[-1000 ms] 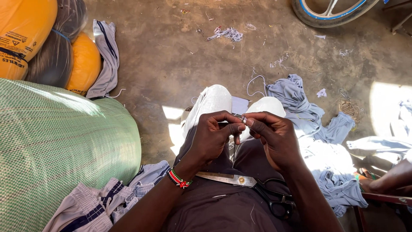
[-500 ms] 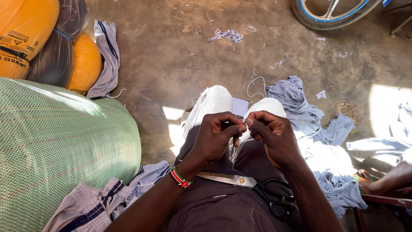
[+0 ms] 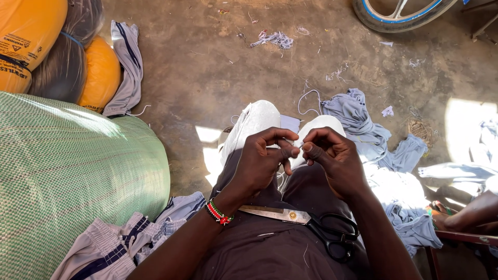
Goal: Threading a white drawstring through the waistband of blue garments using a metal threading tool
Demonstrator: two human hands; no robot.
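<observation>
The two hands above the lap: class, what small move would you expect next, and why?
Probably a slight closing of the gap, the right hand bringing its pinched fingertips to those of the left hand. Both hands pinch something too fine to make out, likely thread, their fingertips almost meeting. The scissors lie untouched on the lap, so a cut seems less likely yet.

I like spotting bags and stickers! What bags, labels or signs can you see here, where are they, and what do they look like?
Orange sack: top left corner, bulging, with a black printed label.
Second orange sack: just right of it, rounded, plain.
Dark bag: squeezed between them.
Green woven bale: left side, huge, rounded.
No signs or screens.
</observation>
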